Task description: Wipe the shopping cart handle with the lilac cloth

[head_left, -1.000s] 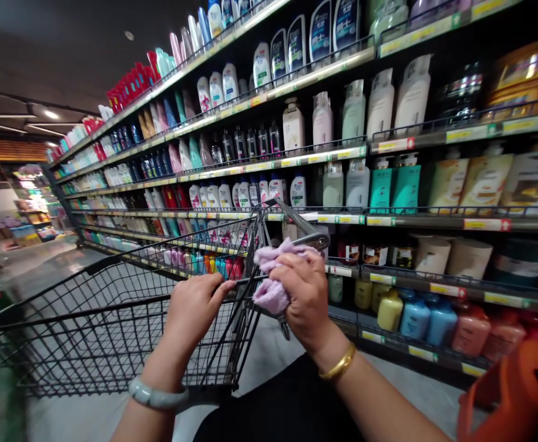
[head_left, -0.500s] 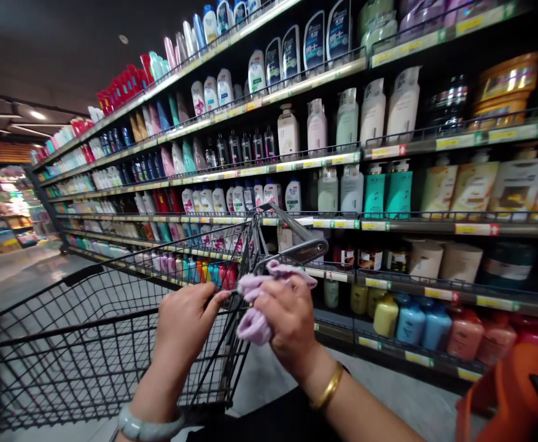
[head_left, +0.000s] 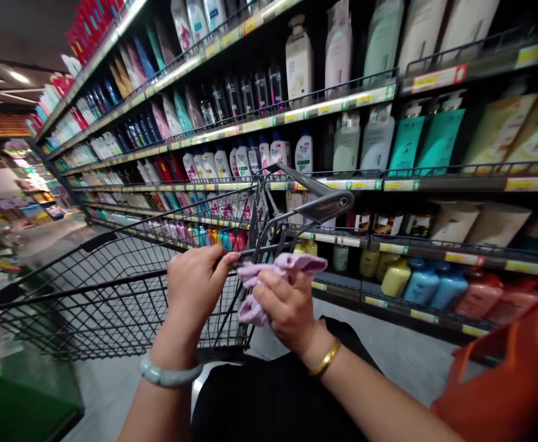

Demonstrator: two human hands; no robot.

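Note:
My left hand (head_left: pixel 196 283) is closed around a thin bar at the near end of a black wire shopping cart (head_left: pixel 131 307). A pale bangle circles that wrist. Close beside it on the right, my right hand (head_left: pixel 284 301) clutches a crumpled light purple cloth (head_left: pixel 253 310), whose folds stick out above and below the fingers. Just beyond the cloth is the cart's grey handle bracket (head_left: pixel 327 205). The cart's basket stretches away to the left, and only bare wire mesh shows in it.
Long store shelves (head_left: pixel 232 129) full of shampoo and pump bottles run along the right and ahead. An orange bag-like item (head_left: pixel 503 368) is at lower right. A green display stand (head_left: pixel 34 380) stands at lower left. Grey floor (head_left: pixel 98 393) shows under the cart.
The view has tilted down and come nearer the shelves. The green stand now shows more at left. Both hands keep their grips on the cart bar and the cloth.

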